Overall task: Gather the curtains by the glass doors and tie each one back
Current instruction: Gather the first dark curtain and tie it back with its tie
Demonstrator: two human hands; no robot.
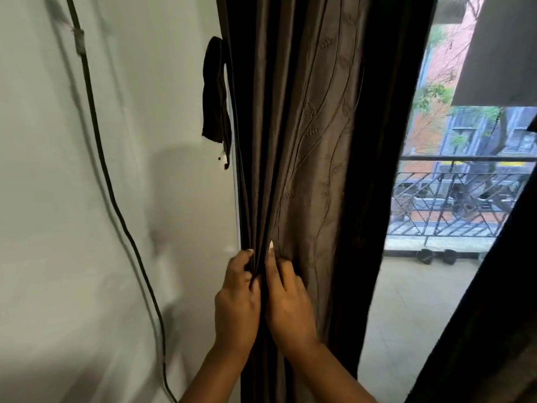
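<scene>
While you stand close to the doorway, a pale wall [87, 199] fills the left half of your view and the glass door [436, 286] fills the right, with a balcony railing [453, 196] and buildings beyond it. Between them hangs the curtain [305, 126], a long dark brown drape with a stitched vine pattern, bunched into vertical folds against the door's left edge. A second dark curtain [488, 315] cuts across the lower right corner. A black cable [96, 126] runs down the wall.

On the wall just left of the curtain, near head height, hangs a dark fabric tie-back [215, 91], loose and not yet wrapped around anything.

Low in the view, your left hand [236, 303] and right hand [287, 303] sit side by side, touching the curtain's left folds. The left fingers [244, 261] are clamped on a pleat; the right fingers [279, 269] press together flat on the neighbouring fold.

The cloth looks soft, limp and slightly sheeny, so it will likely slide and spill out of a light pinch. A full encircling grip around the whole bundle, at about the tie-back's height, would probably hold it best. Gathering seems well along; tying has not begun.
</scene>
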